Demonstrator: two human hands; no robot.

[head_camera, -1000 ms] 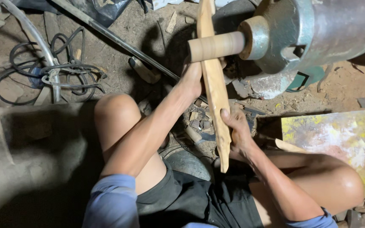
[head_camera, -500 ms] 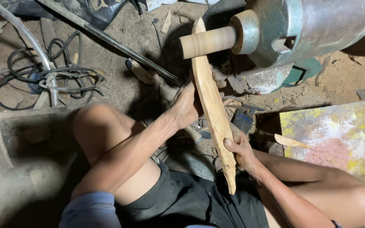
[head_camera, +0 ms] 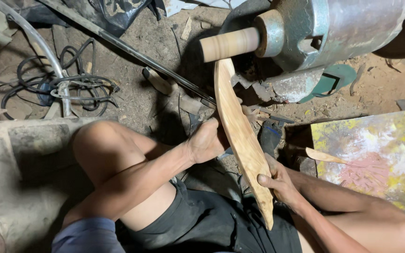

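Hands: two, both the person's own, both on one wooden blade.
Left hand (head_camera: 206,140): grip pressed against the left edge of the blade at about mid-length; the fingers lie behind the wood and cannot be counted.
Right hand (head_camera: 277,182): grip wrapped round the near end of the blade, thumb lying across its face, fingers hidden behind.
Wooden blade (head_camera: 240,133): one, long, flat, pale, tapered to a blunt point at the near end; it runs from the lap up and far, slightly left, and its far tip sits just under the wooden drum, touching or all but touching it; contact cannot be confirmed.
Wooden drum (head_camera: 228,44): one, short, cylindrical, tan, pointing left from the machine shaft.
Machine (head_camera: 338,33): one, grey metal housing, far right, with a green base part below it.
Painted board (head_camera: 376,157): one, rectangular, yellow with white and pink smears, lying flat on the floor at right; no legible label noted.
Small wooden sliver (head_camera: 326,156): one, pale, lying against the left edge of the board.
Cables (head_camera: 66,86): one tangle of dark loops, far left, on the floor.
Metal rod (head_camera: 132,51): one, long, dark, running diagonally across the dirt floor from far left toward the drum.
Pale hose (head_camera: 38,42): one, curved, far left, crossing the cables.
Seating: person on the floor, knees spread, dark shorts.
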